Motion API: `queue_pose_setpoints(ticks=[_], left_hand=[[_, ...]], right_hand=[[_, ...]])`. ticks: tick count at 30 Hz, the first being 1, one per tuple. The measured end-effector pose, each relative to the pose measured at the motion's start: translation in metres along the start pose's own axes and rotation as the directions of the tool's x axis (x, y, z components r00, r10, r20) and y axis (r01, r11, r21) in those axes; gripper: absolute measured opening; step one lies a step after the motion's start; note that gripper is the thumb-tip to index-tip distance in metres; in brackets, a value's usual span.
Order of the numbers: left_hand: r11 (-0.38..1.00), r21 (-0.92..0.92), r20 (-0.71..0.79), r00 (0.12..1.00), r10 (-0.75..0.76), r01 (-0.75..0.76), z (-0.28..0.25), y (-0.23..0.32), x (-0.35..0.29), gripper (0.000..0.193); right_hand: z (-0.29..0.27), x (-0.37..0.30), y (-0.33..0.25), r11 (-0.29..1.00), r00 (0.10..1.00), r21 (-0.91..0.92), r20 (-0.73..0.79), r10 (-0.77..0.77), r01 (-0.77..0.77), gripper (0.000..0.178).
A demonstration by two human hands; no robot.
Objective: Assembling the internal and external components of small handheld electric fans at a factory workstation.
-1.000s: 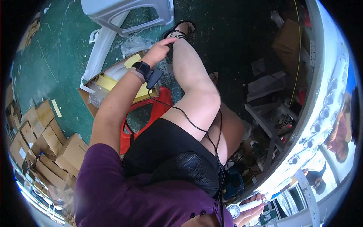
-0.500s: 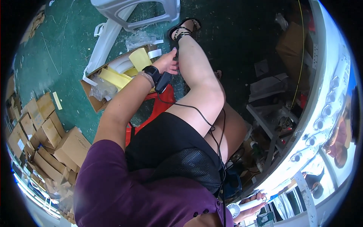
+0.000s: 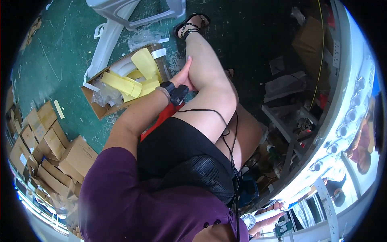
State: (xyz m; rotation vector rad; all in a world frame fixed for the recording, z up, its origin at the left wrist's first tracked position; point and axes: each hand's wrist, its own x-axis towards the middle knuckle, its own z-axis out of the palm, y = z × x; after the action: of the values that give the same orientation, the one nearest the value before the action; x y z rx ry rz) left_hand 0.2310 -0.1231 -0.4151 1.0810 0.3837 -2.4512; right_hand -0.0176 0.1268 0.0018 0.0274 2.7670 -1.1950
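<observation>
My left hand (image 3: pixel 186 76) lies against my lower leg (image 3: pixel 203 60) just below the knee, thumb stretched out along it. Its other fingers are partly hidden behind the leg, and it carries no object. A black strap with a small black device (image 3: pixel 178 95) sits round that wrist, a thin cable running from it over my thigh. Low on the right, my right hand (image 3: pixel 275 220) is closed round the white handle of a small handheld fan (image 3: pixel 248 220), close to the table edge.
Left of my leg stands a cardboard box (image 3: pixel 92 101) with yellow paper and clear plastic. A grey plastic stool (image 3: pixel 139 20) is beyond it, and folded cartons (image 3: pixel 56 149) pile up at the left. On the right curves a white table (image 3: pixel 322 161) with wrapped items, metal framing (image 3: pixel 282 127) below.
My left hand has moved from beside my shin onto the leg below the knee, nearer to me. The view has shifted slightly. My right hand still holds the fan.
</observation>
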Motion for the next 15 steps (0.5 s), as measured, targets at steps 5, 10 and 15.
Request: queue_pose_setpoints(ticks=[5, 10, 15], left_hand=[[0.945, 0.325, 0.022, 0.998, -0.055, 0.045, -0.022, 0.018, 0.005, 0.094], [0.845, 0.482, -0.068, 0.971, -0.229, 0.233, -0.023, 0.041, -0.009, 0.092], [0.974, 0.169, 0.145, 0.974, -0.175, 0.15, 0.004, 0.022, -0.006, 0.087]], right_hand=[[-0.012, 0.015, 0.018, 0.864, 0.949, 0.498, 0.302, -0.097, -0.07, 0.031], [-0.048, 0.052, 0.036, 0.826, 0.783, 0.488, 0.615, -0.095, -0.282, 0.033], [-0.032, 0.045, 0.028, 0.7, 0.844, 0.621, 0.534, -0.048, -0.353, 0.032]])
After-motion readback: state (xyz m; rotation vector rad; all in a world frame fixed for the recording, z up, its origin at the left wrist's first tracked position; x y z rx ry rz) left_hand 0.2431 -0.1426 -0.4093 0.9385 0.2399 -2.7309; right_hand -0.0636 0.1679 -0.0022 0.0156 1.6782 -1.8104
